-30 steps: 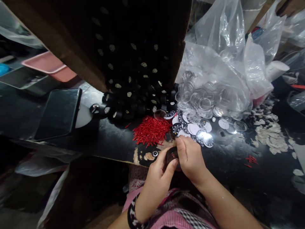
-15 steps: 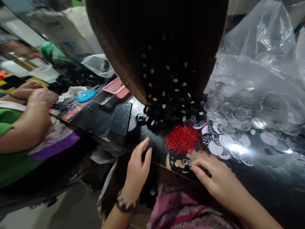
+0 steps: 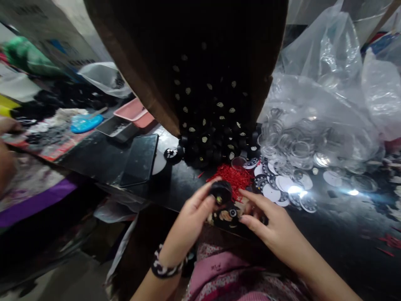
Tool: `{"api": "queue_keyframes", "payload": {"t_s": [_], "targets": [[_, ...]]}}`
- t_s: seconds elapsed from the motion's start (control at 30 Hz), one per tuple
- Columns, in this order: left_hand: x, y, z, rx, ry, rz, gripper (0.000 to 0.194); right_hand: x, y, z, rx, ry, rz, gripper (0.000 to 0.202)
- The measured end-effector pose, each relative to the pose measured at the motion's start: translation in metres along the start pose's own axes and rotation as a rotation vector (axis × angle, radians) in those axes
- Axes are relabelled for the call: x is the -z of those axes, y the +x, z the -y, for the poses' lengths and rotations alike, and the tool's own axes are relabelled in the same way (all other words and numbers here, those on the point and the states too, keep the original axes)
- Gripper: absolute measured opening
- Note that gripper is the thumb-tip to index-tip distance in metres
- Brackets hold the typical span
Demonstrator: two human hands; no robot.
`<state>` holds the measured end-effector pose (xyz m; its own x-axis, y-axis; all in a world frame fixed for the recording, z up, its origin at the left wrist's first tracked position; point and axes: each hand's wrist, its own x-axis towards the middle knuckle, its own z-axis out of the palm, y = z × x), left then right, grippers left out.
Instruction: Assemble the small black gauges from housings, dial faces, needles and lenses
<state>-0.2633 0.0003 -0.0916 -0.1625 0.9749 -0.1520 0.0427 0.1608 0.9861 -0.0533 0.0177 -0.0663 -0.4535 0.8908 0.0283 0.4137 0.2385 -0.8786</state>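
The markings on the white dials (image 3: 273,190) are blurred and too small to be read. A co-worker's hand (image 3: 5,154) is cut off by the left edge. The clear rings (image 3: 291,140) are partly veiled by the plastic bag (image 3: 326,100).

Both forearms were bare. The left wrist carried a black-and-white braided band (image 3: 165,267). A pink patterned garment (image 3: 219,271) covered the lap.
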Motion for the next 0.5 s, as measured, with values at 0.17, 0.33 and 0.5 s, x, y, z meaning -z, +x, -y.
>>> {"api": "queue_keyframes", "payload": {"t_s": [0.17, 0.33, 0.5], "targets": [[-0.044, -0.038, -0.003, 0.444, -0.756, 0.25, 0.037, -0.003, 0.0, 0.004, 0.187, -0.291, -0.136, 0.029], [-0.05, -0.033, -0.002, 0.546, -0.78, 0.04, 0.035, 0.018, -0.012, -0.004, 0.241, -0.395, -0.027, 0.028], [-0.053, -0.034, -0.001, 0.473, -0.718, 0.022, 0.032, 0.069, -0.018, -0.034, -0.231, -0.653, -0.27, 0.038]]}}
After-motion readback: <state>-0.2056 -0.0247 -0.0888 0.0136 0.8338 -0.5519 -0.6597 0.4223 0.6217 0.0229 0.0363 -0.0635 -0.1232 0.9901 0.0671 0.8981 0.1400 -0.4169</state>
